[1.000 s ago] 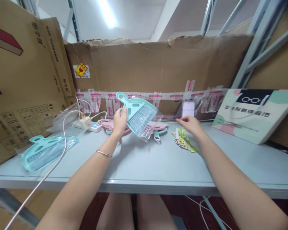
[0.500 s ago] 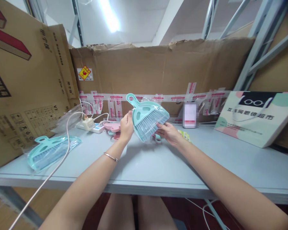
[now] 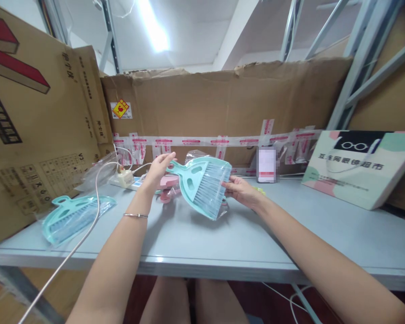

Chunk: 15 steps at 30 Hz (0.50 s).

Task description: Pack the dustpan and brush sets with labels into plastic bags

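A turquoise dustpan and brush set [image 3: 191,181], partly in clear plastic wrap, is held tilted above the table. My left hand [image 3: 160,168] is closed at its handle end, on the upper left. My right hand [image 3: 242,191] pinches the bristle edge on the right, thumb in front and the other fingers partly hidden behind. Behind the set, pink plastic items [image 3: 168,189] lie on the table, partly covered by it. A second turquoise dustpan set [image 3: 76,216], also wrapped in plastic, rests at the left of the table.
A white cable [image 3: 87,225] runs across the left side to a power strip with a plug [image 3: 124,177]. A phone [image 3: 267,166] leans at the back. A printed glasses box [image 3: 354,168] stands right. Cardboard boxes [image 3: 189,108] wall the back and left of the grey table [image 3: 249,247].
The held dustpan set has turned clockwise and come slightly lower, its handle now pointing left. My left hand has shifted left and up, from its side to the handle end.
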Available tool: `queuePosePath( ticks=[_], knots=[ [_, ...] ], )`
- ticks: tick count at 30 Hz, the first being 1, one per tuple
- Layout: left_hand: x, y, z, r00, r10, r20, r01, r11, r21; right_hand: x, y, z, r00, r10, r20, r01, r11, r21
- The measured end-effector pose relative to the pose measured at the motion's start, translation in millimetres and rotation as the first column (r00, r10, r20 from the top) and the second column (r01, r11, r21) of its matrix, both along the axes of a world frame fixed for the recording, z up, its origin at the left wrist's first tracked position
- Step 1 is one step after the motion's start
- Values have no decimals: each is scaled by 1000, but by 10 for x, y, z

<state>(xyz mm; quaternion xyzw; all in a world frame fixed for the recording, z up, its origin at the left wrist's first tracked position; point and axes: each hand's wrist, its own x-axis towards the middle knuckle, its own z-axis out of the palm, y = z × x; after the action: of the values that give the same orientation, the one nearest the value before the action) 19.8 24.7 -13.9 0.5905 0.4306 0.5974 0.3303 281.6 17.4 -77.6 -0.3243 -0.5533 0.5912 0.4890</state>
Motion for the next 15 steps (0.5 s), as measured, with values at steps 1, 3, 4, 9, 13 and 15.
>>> queuePosePath(
  ticks=[1,3,4,9,13,15],
  knots=[
    [-34,-47,41,995,-20,-95,20,1000,-8,0,-9,4,999,21,26,-21,1000,11],
    [-87,-149,112,954,-110,-278,98,994,-56,-3,-25,6,996,53,70,-56,998,37],
    [-104,-196,140,929,-149,-339,130,988,-80,-4,-33,6,993,70,92,-75,996,51],
    [-108,-287,175,851,-286,-440,203,953,-226,-9,-80,22,965,185,184,-203,975,86],
    [-122,-289,193,878,-190,-440,125,977,-172,2,-99,83,979,90,180,-111,988,109],
    [-175,-293,218,874,-147,-463,80,984,-161,3,-99,111,986,37,162,-57,991,122]
  ],
)
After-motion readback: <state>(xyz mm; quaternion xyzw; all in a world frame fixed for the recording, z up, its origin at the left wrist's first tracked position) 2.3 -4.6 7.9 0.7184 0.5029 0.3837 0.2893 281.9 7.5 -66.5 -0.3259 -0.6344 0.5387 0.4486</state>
